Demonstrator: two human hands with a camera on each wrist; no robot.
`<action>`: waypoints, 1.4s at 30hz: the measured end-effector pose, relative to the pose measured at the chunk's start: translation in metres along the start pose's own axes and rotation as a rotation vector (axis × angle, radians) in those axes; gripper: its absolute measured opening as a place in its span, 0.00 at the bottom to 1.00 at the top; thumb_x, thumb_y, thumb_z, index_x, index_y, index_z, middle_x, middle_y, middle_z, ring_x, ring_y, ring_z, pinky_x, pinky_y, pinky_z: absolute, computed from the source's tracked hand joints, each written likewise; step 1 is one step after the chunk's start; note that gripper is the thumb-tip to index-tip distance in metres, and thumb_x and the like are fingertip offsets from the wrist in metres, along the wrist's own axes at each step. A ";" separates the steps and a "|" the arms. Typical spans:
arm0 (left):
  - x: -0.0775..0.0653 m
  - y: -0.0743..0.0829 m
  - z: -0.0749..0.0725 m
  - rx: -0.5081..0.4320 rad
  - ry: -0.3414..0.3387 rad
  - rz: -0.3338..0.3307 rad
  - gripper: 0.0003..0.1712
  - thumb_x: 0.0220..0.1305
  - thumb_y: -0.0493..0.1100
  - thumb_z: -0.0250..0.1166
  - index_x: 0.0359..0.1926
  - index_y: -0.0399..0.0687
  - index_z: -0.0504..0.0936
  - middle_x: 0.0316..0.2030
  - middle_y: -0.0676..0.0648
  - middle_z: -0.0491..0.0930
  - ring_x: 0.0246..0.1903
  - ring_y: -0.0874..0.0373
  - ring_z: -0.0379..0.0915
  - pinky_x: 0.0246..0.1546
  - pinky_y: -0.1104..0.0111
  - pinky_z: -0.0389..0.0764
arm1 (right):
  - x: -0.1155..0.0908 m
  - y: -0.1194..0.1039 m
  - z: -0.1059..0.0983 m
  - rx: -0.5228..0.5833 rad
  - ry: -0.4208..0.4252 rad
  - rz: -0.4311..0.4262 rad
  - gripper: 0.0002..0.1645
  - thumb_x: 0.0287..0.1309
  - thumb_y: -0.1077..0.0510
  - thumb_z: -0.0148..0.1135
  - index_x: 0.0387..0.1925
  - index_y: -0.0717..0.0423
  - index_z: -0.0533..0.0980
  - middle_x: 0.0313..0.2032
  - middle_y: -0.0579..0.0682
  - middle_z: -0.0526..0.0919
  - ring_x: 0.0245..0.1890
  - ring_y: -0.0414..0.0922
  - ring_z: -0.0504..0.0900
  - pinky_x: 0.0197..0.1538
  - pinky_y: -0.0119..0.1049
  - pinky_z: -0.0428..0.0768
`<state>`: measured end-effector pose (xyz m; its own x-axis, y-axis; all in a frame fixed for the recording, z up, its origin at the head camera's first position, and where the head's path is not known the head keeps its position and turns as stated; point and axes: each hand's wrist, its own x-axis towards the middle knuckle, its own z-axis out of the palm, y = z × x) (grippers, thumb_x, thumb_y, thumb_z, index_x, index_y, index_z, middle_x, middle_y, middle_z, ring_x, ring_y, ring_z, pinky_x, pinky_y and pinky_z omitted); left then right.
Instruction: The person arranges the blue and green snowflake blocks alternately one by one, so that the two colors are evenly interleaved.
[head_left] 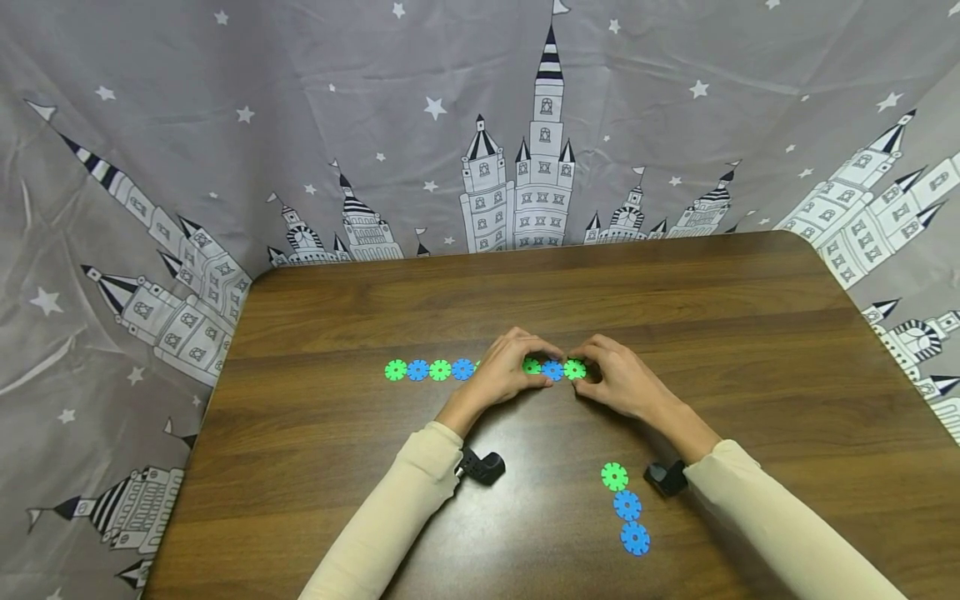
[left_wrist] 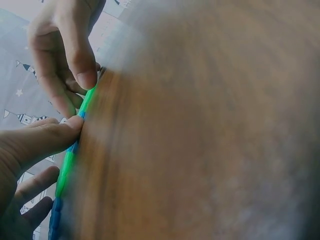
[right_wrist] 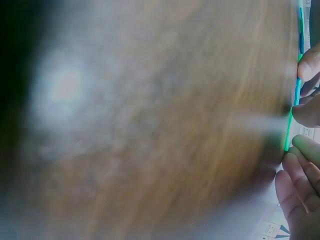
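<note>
A row of notched plastic discs in alternating green and blue lies across the table, its left end a green disc (head_left: 396, 370). My left hand (head_left: 504, 371) arches over the row and hides its middle part. Its thumb and index finger pinch a blue disc (head_left: 552, 371) near the right end. From the other side, my right hand (head_left: 624, 383) grips the last green disc (head_left: 574, 369) between thumb and fingers. These two discs meet edge to edge. In the left wrist view, the row shows edge-on as a thin strip, with a green piece (left_wrist: 65, 172) beneath my left hand.
Nearer me on the wooden table (head_left: 315, 483) lie a loose green disc (head_left: 614, 477), a blue disc (head_left: 627, 505) and another blue disc (head_left: 635, 538), close together left of my right forearm. A grey curtain (head_left: 315, 100) with printed castles hangs behind the table's far edge.
</note>
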<state>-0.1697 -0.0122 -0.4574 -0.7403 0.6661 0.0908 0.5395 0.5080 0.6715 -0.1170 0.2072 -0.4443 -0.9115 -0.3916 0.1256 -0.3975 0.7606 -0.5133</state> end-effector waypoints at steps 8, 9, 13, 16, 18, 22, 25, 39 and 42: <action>0.000 0.001 0.001 -0.032 0.008 0.004 0.24 0.52 0.46 0.77 0.52 0.53 0.85 0.49 0.53 0.83 0.51 0.57 0.69 0.55 0.60 0.67 | -0.011 0.005 -0.003 0.047 0.012 0.038 0.24 0.54 0.58 0.71 0.52 0.62 0.79 0.44 0.52 0.79 0.40 0.46 0.78 0.43 0.43 0.78; 0.000 0.001 0.001 -0.039 0.011 0.006 0.24 0.52 0.47 0.77 0.51 0.53 0.85 0.49 0.53 0.83 0.50 0.57 0.69 0.55 0.60 0.67 | -0.013 0.006 -0.003 0.047 0.018 0.042 0.24 0.54 0.57 0.72 0.52 0.62 0.79 0.44 0.52 0.79 0.40 0.46 0.78 0.42 0.43 0.78; 0.001 0.003 0.001 -0.058 0.023 0.007 0.24 0.52 0.48 0.77 0.51 0.52 0.85 0.49 0.53 0.84 0.49 0.58 0.70 0.54 0.60 0.67 | -0.023 0.008 -0.005 0.051 0.041 0.055 0.23 0.55 0.56 0.71 0.52 0.62 0.79 0.42 0.52 0.80 0.39 0.46 0.78 0.40 0.42 0.76; 0.004 0.004 0.003 -0.040 0.020 0.003 0.24 0.52 0.49 0.76 0.52 0.52 0.85 0.50 0.54 0.84 0.49 0.58 0.70 0.54 0.60 0.66 | -0.033 0.009 -0.007 0.067 0.052 0.073 0.23 0.55 0.57 0.71 0.51 0.62 0.79 0.42 0.51 0.80 0.38 0.45 0.77 0.39 0.40 0.76; 0.006 0.006 0.005 -0.025 0.012 0.006 0.25 0.52 0.49 0.76 0.53 0.52 0.84 0.51 0.53 0.83 0.49 0.58 0.70 0.54 0.60 0.66 | -0.040 0.008 -0.008 0.077 0.059 0.086 0.23 0.55 0.57 0.71 0.52 0.62 0.80 0.41 0.51 0.80 0.37 0.44 0.76 0.38 0.39 0.75; 0.011 0.010 0.009 -0.005 0.000 0.024 0.25 0.53 0.50 0.76 0.53 0.52 0.84 0.51 0.53 0.83 0.49 0.58 0.70 0.53 0.61 0.65 | -0.057 0.007 -0.008 0.087 0.075 0.104 0.22 0.56 0.58 0.71 0.52 0.61 0.80 0.41 0.50 0.80 0.36 0.42 0.76 0.38 0.37 0.76; 0.013 0.012 0.012 -0.003 0.000 0.030 0.25 0.53 0.50 0.76 0.53 0.53 0.85 0.51 0.54 0.83 0.49 0.58 0.70 0.53 0.61 0.63 | -0.071 0.004 -0.006 0.093 0.096 0.104 0.21 0.55 0.59 0.71 0.52 0.61 0.80 0.42 0.49 0.80 0.38 0.42 0.78 0.39 0.37 0.78; 0.018 0.018 0.016 0.008 -0.009 0.015 0.23 0.54 0.48 0.75 0.53 0.55 0.85 0.50 0.56 0.83 0.51 0.59 0.67 0.57 0.61 0.60 | -0.149 -0.021 0.005 0.102 0.224 0.114 0.24 0.46 0.66 0.75 0.49 0.57 0.81 0.43 0.42 0.81 0.36 0.35 0.76 0.39 0.27 0.76; 0.019 0.018 0.017 0.014 -0.008 0.016 0.22 0.55 0.48 0.75 0.52 0.55 0.85 0.50 0.56 0.83 0.51 0.59 0.67 0.57 0.60 0.60 | -0.164 -0.029 0.009 0.105 0.252 0.123 0.25 0.44 0.66 0.77 0.48 0.56 0.81 0.43 0.41 0.81 0.35 0.34 0.76 0.39 0.23 0.74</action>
<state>-0.1669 0.0187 -0.4561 -0.7286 0.6782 0.0956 0.5567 0.5051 0.6595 0.0450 0.2442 -0.4575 -0.9549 -0.1488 0.2571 -0.2812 0.7318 -0.6208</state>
